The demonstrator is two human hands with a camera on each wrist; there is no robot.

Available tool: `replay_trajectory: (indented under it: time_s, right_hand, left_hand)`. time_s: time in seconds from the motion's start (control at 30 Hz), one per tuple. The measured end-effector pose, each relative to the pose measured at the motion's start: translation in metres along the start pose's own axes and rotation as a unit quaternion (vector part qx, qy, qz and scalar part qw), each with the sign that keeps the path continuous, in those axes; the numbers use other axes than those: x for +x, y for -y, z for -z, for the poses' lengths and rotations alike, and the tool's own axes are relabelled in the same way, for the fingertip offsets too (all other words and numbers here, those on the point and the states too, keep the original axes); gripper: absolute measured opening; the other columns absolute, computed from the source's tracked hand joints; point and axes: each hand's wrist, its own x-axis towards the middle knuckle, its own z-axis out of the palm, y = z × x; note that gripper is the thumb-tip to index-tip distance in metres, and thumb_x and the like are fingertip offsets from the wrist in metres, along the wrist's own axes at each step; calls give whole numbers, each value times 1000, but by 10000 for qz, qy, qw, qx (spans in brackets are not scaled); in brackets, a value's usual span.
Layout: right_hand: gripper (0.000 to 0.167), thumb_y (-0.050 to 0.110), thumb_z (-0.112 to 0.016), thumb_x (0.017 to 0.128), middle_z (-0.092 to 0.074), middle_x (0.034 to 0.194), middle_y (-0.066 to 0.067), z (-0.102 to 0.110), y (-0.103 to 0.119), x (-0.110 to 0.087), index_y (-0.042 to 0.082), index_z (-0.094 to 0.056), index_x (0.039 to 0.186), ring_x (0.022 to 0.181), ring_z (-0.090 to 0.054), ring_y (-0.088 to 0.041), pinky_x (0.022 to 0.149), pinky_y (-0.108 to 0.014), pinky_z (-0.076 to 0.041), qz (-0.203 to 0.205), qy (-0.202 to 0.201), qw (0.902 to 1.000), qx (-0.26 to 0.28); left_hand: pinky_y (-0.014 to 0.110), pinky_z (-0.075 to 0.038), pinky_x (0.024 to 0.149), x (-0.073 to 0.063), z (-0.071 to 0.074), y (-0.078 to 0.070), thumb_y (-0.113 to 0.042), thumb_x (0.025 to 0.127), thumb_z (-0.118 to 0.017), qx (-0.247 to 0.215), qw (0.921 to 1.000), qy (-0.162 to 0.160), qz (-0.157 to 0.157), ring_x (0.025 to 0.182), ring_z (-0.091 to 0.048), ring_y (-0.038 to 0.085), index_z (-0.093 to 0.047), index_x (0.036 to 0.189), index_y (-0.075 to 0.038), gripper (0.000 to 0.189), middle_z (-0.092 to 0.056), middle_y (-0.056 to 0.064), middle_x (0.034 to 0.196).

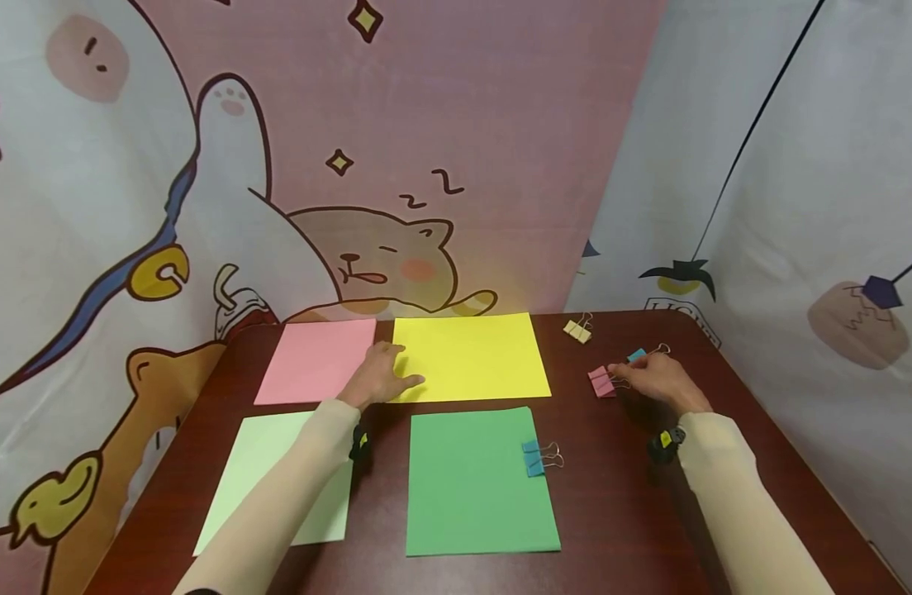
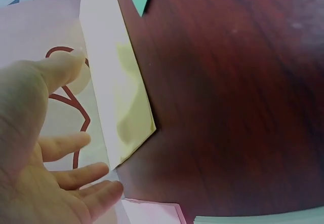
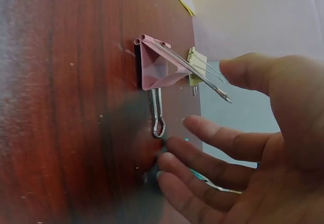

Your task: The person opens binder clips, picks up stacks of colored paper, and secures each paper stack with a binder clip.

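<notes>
My left hand (image 1: 377, 376) hovers at the left edge of a yellow paper stack (image 1: 471, 355), thumb and fingers spread apart. In the left wrist view that hand (image 2: 55, 148) holds nothing. My right hand (image 1: 660, 380) is beside a pink binder clip (image 1: 601, 382). The right wrist view shows the pink clip (image 3: 157, 67) on the table with its wire handles spread, and the thumb and fingers of my right hand (image 3: 243, 143) apart from it. A blue binder clip (image 1: 636, 355) is partly hidden behind this hand. Farther back lies a pale yellow binder clip (image 1: 577, 331).
Green paper (image 1: 478, 487) lies at the front, with a blue binder clip (image 1: 534, 459) on its right edge. Pink paper (image 1: 315, 364) and pale green paper (image 1: 263, 454) are on the left, the latter partly under my left forearm. Behind the dark wooden table (image 1: 612, 512) hangs a cartoon cloth (image 1: 463, 99).
</notes>
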Motion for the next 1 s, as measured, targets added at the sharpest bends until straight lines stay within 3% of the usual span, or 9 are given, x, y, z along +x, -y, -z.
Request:
replay_trajectory:
  time_s: [0.13, 0.3, 0.4, 0.47, 0.53, 0.63, 0.77, 0.9, 1.0]
  right_hand:
    - [65, 61, -56, 98, -56, 87, -13, 4, 4, 4, -3, -65, 103, 87, -54, -31, 70, -39, -48, -86, 60, 9999, -64]
    - [55, 54, -59, 98, -52, 69, -2, 6, 4, 9, 3, -65, 78, 74, -53, -22, 61, -33, -43, -132, 226, 9996, -102]
    - [53, 52, -61, 98, -56, 71, -3, 5, 3, 12, 3, -68, 79, 73, -54, -21, 61, -32, -47, -173, 281, 9995, -6]
    - [52, 51, -62, 97, -59, 72, -4, 5, 3, 15, 2, -70, 82, 72, -55, -20, 62, -32, -50, -163, 304, 9994, 27]
    - [51, 50, -63, 97, -59, 71, -4, 5, 3, 17, 2, -71, 82, 71, -55, -19, 62, -32, -51, -163, 342, 9993, 55]
    - [47, 48, -64, 97, -59, 74, -3, 5, 4, 19, 4, -71, 84, 72, -56, -19, 63, -32, -52, -141, 385, 9991, 49]
    - [42, 45, -64, 97, -62, 82, -7, 3, 6, 20, 4, -71, 94, 78, -61, -23, 68, -34, -56, -66, 430, 9991, 12]
    - [43, 42, -65, 98, -63, 88, -11, 3, 6, 19, 1, -72, 111, 84, -66, -27, 75, -40, -61, 14, 393, 9992, 9]
    - [40, 42, -65, 98, -63, 89, -11, 3, 5, 20, 3, -74, 104, 86, -67, -28, 76, -40, -61, -21, 382, 9993, 44]
  left_hand:
    - [51, -46, 111, 5, -1, -1, -50, 90, -75, -6, 9997, -65, 230, 133, -45, 39, -49, 148, 3, 83, -43, 26, 153]
    - [44, -52, 92, 10, -2, -4, -50, 89, -75, 217, 9991, -77, 368, 113, -48, 35, -58, 135, 5, 74, -57, 22, 126]
    - [39, -45, 79, 14, -2, -7, -51, 89, -76, 248, 9984, -77, 498, 102, -48, 32, -68, 108, 6, 60, -60, 21, 106]
    - [38, -43, 74, 16, -1, -9, -52, 88, -76, 230, 9977, -95, 627, 100, -48, 32, -69, 93, 4, 57, -59, 22, 106]
    - [39, -44, 75, 18, 1, -10, -53, 88, -76, 210, 9967, -121, 779, 102, -49, 34, -70, 87, 4, 57, -60, 26, 115]
    - [44, -49, 80, 21, 1, -11, -53, 86, -78, 76, 9936, -149, 1118, 107, -49, 38, -68, 106, 7, 64, -53, 28, 127]
    - [48, -52, 87, 24, 2, -13, -51, 82, -82, 3, 9879, -121, 1547, 107, -51, 39, -59, 126, 10, 79, -52, 25, 120]
    - [43, -52, 80, 27, 3, -18, -48, 80, -85, -65, 9847, -95, 1740, 98, -54, 34, -62, 123, 8, 74, -56, 21, 108]
    - [36, -49, 69, 27, 5, -22, -44, 80, -87, -216, 9836, -82, 1790, 86, -54, 27, -66, 114, 4, 63, -61, 14, 98]
